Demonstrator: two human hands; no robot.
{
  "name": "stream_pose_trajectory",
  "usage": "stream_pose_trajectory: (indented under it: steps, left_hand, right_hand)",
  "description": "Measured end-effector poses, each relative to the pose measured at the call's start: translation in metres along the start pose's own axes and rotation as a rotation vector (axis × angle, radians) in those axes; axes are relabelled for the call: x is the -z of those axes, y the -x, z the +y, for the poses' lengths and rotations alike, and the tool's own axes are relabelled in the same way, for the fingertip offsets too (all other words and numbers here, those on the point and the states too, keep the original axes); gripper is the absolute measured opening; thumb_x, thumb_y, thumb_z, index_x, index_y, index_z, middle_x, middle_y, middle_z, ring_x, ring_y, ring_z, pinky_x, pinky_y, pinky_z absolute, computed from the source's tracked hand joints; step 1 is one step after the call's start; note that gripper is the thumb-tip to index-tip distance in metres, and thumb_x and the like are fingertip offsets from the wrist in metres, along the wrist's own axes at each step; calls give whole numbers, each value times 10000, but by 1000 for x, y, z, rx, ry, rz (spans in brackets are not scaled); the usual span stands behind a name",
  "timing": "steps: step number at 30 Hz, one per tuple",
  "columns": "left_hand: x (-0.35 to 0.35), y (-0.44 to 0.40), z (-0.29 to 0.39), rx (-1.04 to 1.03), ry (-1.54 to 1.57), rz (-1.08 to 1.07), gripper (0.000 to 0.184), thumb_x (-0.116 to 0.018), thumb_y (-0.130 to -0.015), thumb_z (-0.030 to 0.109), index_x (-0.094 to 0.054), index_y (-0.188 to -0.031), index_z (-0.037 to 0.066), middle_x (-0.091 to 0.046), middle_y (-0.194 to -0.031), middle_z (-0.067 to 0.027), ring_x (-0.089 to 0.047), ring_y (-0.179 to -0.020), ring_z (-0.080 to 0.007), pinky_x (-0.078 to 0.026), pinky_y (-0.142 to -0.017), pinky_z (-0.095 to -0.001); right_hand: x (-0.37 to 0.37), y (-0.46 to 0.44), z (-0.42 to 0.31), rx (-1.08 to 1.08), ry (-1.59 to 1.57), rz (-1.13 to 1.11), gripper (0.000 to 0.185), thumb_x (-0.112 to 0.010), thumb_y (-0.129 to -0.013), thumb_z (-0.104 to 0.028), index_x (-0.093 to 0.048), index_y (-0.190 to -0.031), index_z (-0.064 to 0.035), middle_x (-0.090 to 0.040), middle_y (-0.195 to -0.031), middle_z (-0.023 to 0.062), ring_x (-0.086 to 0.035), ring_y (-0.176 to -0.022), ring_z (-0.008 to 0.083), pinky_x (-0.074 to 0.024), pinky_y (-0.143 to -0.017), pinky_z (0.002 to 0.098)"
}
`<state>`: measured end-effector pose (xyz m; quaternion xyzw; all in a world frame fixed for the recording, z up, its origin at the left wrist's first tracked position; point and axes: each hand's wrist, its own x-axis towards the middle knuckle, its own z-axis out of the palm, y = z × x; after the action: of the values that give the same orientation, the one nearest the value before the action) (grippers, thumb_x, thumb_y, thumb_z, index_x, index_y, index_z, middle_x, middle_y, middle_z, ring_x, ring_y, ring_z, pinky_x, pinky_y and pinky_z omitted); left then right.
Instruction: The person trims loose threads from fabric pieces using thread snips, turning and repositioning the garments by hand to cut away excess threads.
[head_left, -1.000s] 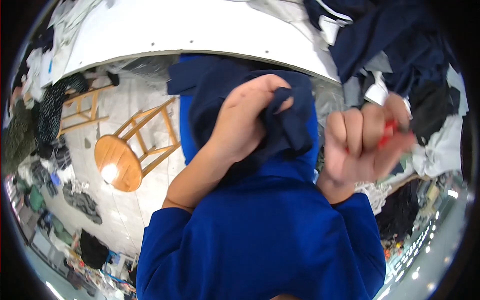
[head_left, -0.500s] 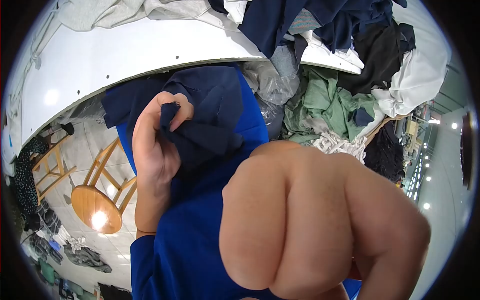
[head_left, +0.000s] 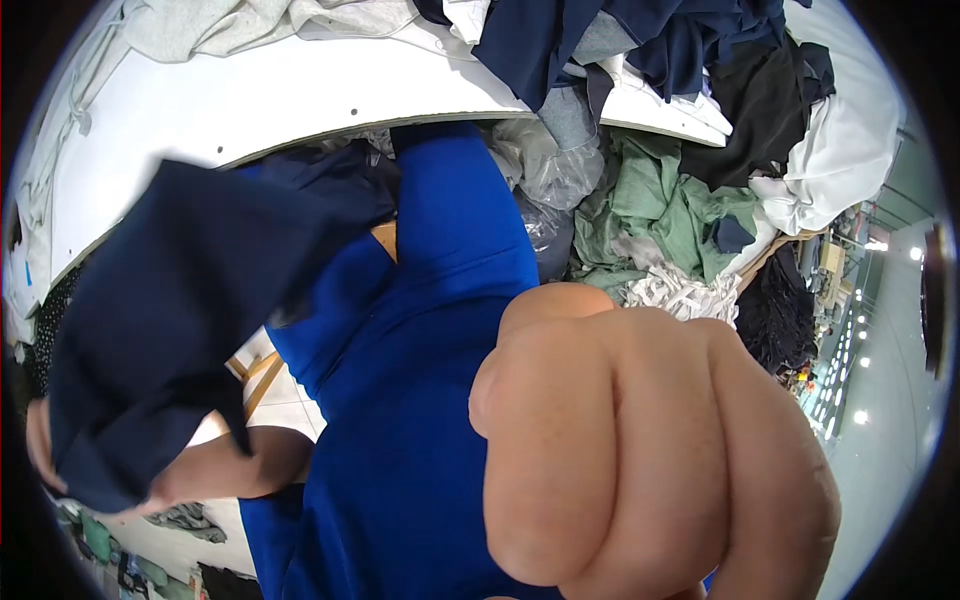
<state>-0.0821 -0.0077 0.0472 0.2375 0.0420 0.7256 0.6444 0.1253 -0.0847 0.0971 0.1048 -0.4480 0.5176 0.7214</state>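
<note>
A dark navy cloth is spread out at the left, blurred at its upper edge. My left hand is under and behind its lower part, mostly covered by it, and grips it. Close to the camera, my right hand is a large fist with its fingers curled in; whatever it holds is hidden behind the fingers. Below the cloth and between my hands are my blue clothes.
A white tabletop curves across the top, with grey cloth and navy garments on it. Plastic bags, green cloth and black cloth lie at the right. Wooden stool legs show at the left.
My left hand has swung down to the left, taking the navy cloth off my lap and over the stool. My right hand, which showed something red earlier, came close to the camera and stays fisted there.
</note>
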Motion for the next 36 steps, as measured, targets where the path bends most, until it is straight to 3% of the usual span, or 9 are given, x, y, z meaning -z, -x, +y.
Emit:
stream_pose_trajectory:
  steps: [13, 18, 21, 22, 24, 29, 33, 35, 36]
  left_hand:
    - [16, 17, 51, -279, -398, 46, 133, -526, -847, 126, -415, -890, 65, -454, -767, -43, -432, -685, -125, -388, -645, -248]
    - [13, 37, 84, -403, -495, 57, 148, -523, -848, 120, -412, -910, 44, -463, -789, -64, -448, -694, -137, -400, -645, -254]
    - [8, 53, 106, -497, -566, 62, 159, -522, -848, 116, -410, -922, 31, -468, -803, -76, -458, -700, -145, -408, -645, -257]
    - [4, 58, 112, -525, -590, 59, 162, -521, -848, 115, -410, -926, 27, -469, -807, -80, -461, -702, -148, -410, -645, -259]
    - [-1, 68, 124, -583, -638, 49, 169, -521, -848, 112, -408, -934, 19, -473, -816, -89, -468, -705, -153, -415, -645, -261]
    - [-13, 88, 148, -726, -749, 54, 189, -518, -849, 106, -405, -954, -3, -481, -838, -109, -484, -715, -165, -428, -645, -267]
    - [-23, 96, 161, -847, -832, 70, 205, -516, -850, 101, -403, -970, -20, -488, -855, -126, -497, -722, -176, -438, -644, -271]
    - [-29, 99, 167, -905, -858, 70, 213, -515, -850, 98, -402, -978, -28, -492, -864, -134, -504, -726, -181, -443, -644, -273]
    - [-31, 99, 170, -936, -873, 71, 217, -515, -850, 97, -401, -982, -33, -493, -868, -138, -507, -728, -183, -445, -644, -275]
  right_hand:
    - [-14, -11, 20, -23, -100, 20, 307, -410, -969, -252, -564, -1065, -4, -586, -798, 120, -406, -452, 54, -341, -460, 188]
    - [3, -14, 53, -77, -36, 248, 331, -387, -979, -246, -568, -1075, 15, -615, -832, 140, -420, -457, 53, -351, -458, 184]
    - [25, 6, 97, -265, 330, 462, 328, -398, -982, -246, -580, -1067, 12, -630, -873, 124, -456, -516, 48, -365, -497, 175]
    - [38, 23, 114, -462, 520, 441, 325, -420, -969, -325, -600, -1055, -68, -641, -937, 57, -440, -569, 52, -361, -543, 191]
    - [54, 70, 150, -669, 768, 261, 297, -462, -956, -273, -627, -952, -26, -641, -920, 47, -509, -666, 89, -432, -641, 230]
    - [42, 148, 158, -957, 1109, -687, 277, -493, -920, -328, -647, -1024, -123, -639, -799, 74, -587, -769, 270, -429, -752, 369]
    - [42, 144, 137, -1198, 711, -541, 379, -440, -932, -391, -616, -1070, -85, -661, -962, 109, -610, -926, 269, -471, -780, 347]
    - [42, 148, 130, -1000, 801, -588, 351, -453, -949, -268, -529, -1225, -65, -639, -1027, 101, -595, -940, 165, -449, -831, 284]
    - [40, 145, 122, -1204, 693, -504, 386, -426, -963, -306, -501, -1258, -68, -619, -1041, 77, -563, -914, 126, -426, -829, 261]
